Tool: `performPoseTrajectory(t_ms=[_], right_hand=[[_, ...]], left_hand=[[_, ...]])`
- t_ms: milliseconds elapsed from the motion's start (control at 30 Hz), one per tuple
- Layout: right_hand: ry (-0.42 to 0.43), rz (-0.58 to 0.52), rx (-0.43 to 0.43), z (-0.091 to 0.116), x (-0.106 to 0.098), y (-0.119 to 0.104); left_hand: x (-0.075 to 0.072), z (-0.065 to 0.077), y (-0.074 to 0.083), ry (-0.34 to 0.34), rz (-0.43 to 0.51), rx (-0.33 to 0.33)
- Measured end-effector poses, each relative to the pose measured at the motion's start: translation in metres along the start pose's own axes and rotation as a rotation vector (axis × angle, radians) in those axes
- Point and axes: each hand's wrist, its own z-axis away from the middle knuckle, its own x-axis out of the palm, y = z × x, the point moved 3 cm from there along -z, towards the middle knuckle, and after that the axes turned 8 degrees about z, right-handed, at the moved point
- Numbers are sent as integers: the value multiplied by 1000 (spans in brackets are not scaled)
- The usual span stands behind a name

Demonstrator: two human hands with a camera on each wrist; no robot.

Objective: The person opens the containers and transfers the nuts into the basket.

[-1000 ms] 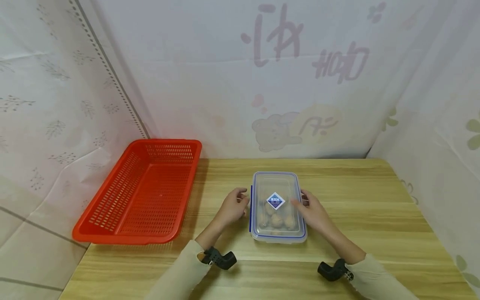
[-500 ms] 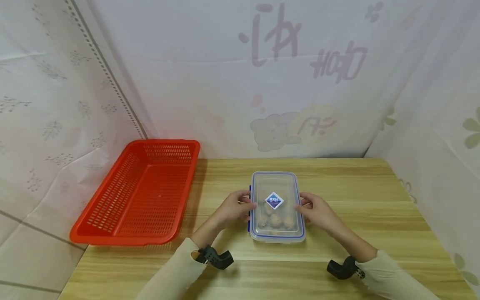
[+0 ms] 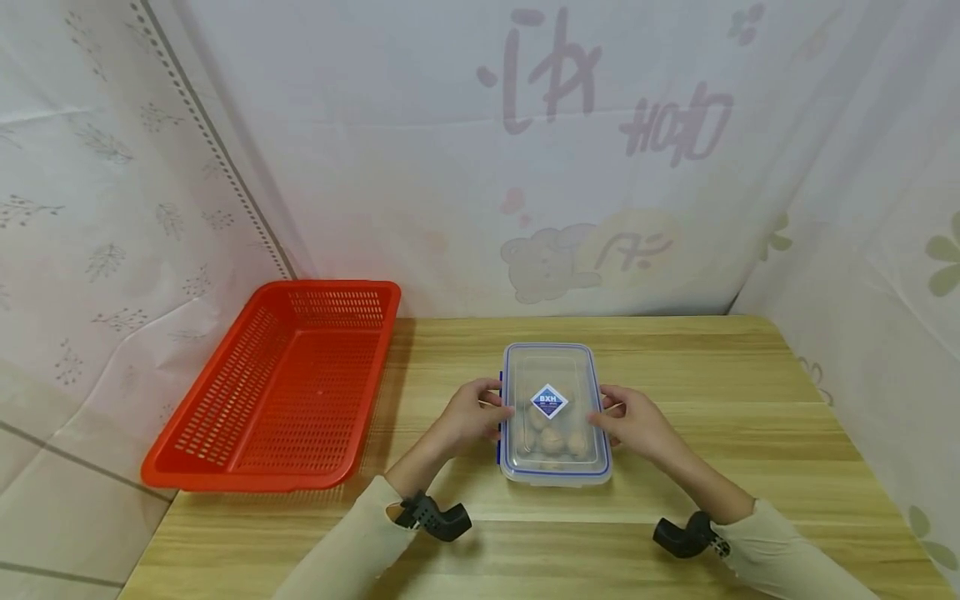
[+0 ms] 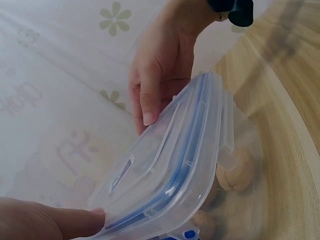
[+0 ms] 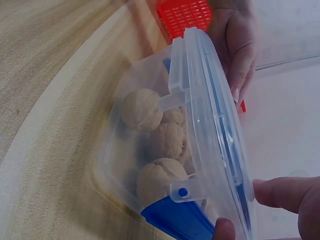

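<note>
A clear plastic food container (image 3: 555, 367) with a blue-lined lid lies on the table, a diamond-shaped label on top. Several walnuts (image 5: 142, 110) show through its wall. My left hand (image 3: 468, 417) grips the container's left side, thumb on the lid's edge and fingers down beside a blue latch. On the opposite side, my right hand (image 3: 633, 423) holds the edge with the thumb on the lid's rim. In the right wrist view, a blue latch (image 5: 180, 217) sits by my right fingertip. The lid covers the container. Some of my fingers are hidden behind its sides.
A red perforated plastic basket (image 3: 300, 400) stands on the left of the wooden table (image 3: 697, 367). Pale printed cloth (image 3: 420, 167) hangs behind the table and along both sides. A black wrist mount (image 3: 435, 517) is strapped to each forearm.
My left hand has moved right onto the container's edge, its thumb now on the lid. My right thumb has drawn back from over the lid to its rim. The last half second shows hardly any motion.
</note>
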Motion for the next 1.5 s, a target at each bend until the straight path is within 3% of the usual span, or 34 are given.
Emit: performPoseTrajectory(t_ms=[333,500,667,933,1067,1200,1367,1500], right_hand=[[30,42,0,2,-8,-9],[51,-28,-40,4,-17,-17],[57,-108,-94,6,-26,-24],[73,-138,-127,9,-37,-30],[100,-151,-180,11,-45,-33],[141,-11,-256,14,-57,-37],[157,141,-288,19,-70,-42],[220,234,-357,24,-78,-44]], left_hand=[[-1,6,13,14,-19,38],[-4,9,23,12,15,70],[-5,10,32,-27,34,145],[-6,13,44,-51,9,274],[-6,13,52,-30,-76,373],[-5,14,60,0,-274,519],[-2,16,67,19,-512,742],[1,18,73,1,-577,877]])
